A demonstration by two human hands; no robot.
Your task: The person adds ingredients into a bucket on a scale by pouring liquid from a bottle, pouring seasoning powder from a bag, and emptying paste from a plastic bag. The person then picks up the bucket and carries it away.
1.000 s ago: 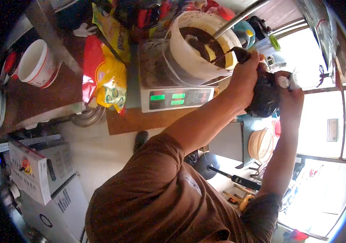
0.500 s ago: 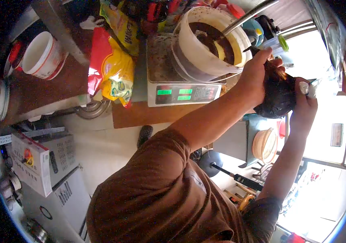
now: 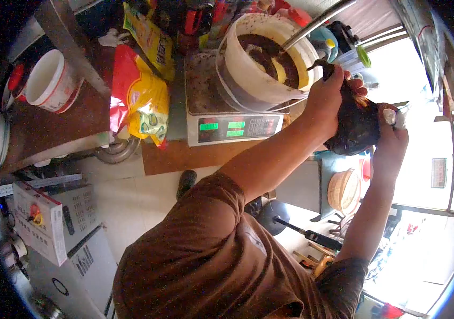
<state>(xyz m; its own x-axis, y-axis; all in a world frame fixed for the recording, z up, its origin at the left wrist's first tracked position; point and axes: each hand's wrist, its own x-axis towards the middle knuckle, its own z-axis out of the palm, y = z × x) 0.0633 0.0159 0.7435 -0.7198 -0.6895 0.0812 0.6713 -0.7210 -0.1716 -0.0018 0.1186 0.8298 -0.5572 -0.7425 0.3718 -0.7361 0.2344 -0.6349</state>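
A black plastic bag (image 3: pixel 353 127), bulging at the bottom, is held up at the right, in front of the bright window. My left hand (image 3: pixel 327 101) is closed around its gathered upper part, and a twisted black end sticks out past the fingers. My right hand (image 3: pixel 393 139) is closed on the bag's other side; a small white piece (image 3: pixel 390 116) shows at its fingers, too unclear to name. What is inside the bag is hidden. Beside my left hand, a large white tub (image 3: pixel 233 69) with dark brown contents and a metal rod stands on a digital scale (image 3: pixel 197 119).
Red and yellow printed packets (image 3: pixel 147 98) lie left of the scale. Farther left is a white bucket (image 3: pixel 48 80) on a brown surface. A wicker basket (image 3: pixel 344 190) stands below my arms, and a printed box (image 3: pixel 39 220) sits at the lower left.
The view has shifted slightly, so the tub, scale and packets appear a little left and lower. Both hands keep hold of the black bag, with little change in grip.
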